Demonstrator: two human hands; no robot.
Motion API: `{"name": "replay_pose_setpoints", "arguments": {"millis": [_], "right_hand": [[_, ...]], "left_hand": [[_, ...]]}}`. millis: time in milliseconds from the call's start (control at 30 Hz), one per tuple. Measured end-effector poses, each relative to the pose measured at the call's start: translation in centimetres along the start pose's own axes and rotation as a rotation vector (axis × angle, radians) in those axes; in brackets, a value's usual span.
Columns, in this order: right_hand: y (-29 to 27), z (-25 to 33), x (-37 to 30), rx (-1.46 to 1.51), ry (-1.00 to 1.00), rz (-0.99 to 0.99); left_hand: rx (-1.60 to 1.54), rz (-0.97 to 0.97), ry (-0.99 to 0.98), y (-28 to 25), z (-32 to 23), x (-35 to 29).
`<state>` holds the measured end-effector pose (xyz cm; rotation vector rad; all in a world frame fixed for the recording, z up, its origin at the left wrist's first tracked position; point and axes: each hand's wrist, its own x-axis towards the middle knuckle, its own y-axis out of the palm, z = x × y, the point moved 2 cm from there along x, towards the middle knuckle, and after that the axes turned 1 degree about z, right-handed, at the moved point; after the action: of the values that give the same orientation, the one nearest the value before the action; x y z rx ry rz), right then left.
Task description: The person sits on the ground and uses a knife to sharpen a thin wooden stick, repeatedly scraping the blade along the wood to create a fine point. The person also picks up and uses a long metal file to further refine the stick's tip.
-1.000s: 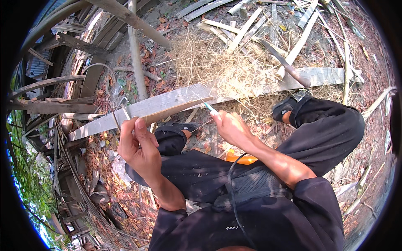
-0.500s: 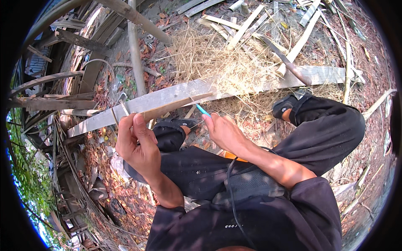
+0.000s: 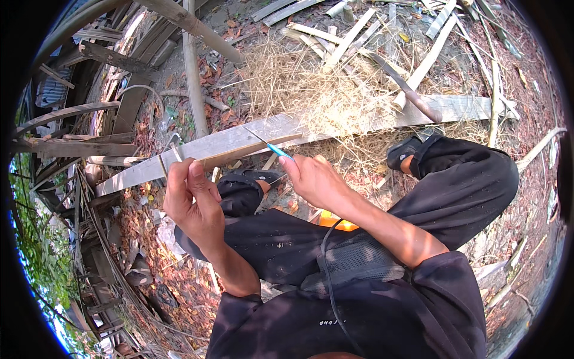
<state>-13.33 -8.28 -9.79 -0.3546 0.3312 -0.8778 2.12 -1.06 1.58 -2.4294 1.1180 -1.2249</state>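
My left hand (image 3: pixel 196 206) pinches the near end of a flat, brown, tapering strip of wood or bamboo (image 3: pixel 251 151) between thumb and fingers. The strip points away to the right, above a long grey plank (image 3: pixel 239 134). In my right hand (image 3: pixel 317 179) is a thin knife with a light blue handle (image 3: pixel 280 152). Its slim dark blade reaches up and left, across the strip as seen from here; whether it touches cannot be made out. My right fist hides the rest of the handle.
Pale curled shavings (image 3: pixel 335 105) cover the plank's middle. A large curved knife with a wooden handle (image 3: pixel 423 106) lies across its right part. Split bamboo pieces (image 3: pixel 353 39) lie beyond, with stacked poles (image 3: pixel 194 78) at left. An orange object (image 3: pixel 336 220) rests by my lap.
The blue-handled knife has swung so its blade now shows across the strip, pointing up and left. My right hand shifted slightly; my left hand moved a little left, still pinching the strip.
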Motion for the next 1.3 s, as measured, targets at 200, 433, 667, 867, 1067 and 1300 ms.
{"name": "replay_pose_setpoints", "arguments": {"millis": [200, 433, 667, 867, 1067, 1300], "right_hand": [[1.9, -7.0, -0.3, -0.345, -0.094, -0.101], [0.2, -4.9, -0.5, -0.188, 0.251, 0.075], [-1.3, -1.2, -0.5, -0.056, 0.059, -0.135], [3.4, -11.6, 2.9, -0.165, -0.033, -0.098], [3.1, -10.0, 3.7, -0.018, 0.112, -0.008], [5.1, -16.0, 5.8, -0.198, 0.163, -0.109]], "left_hand": [[-0.009, 0.039, 0.074, 1.0, -0.9, -0.1], [0.008, 0.012, 0.015, 0.6, -0.5, 0.4], [0.010, -0.025, -0.063, -0.6, 0.9, 0.1], [-0.016, 0.076, 0.081, 0.6, 0.0, -0.1], [-0.005, 0.032, 0.038, 0.1, 0.4, -0.4], [-0.060, 0.030, -0.016, 0.9, -0.4, -0.3]]}}
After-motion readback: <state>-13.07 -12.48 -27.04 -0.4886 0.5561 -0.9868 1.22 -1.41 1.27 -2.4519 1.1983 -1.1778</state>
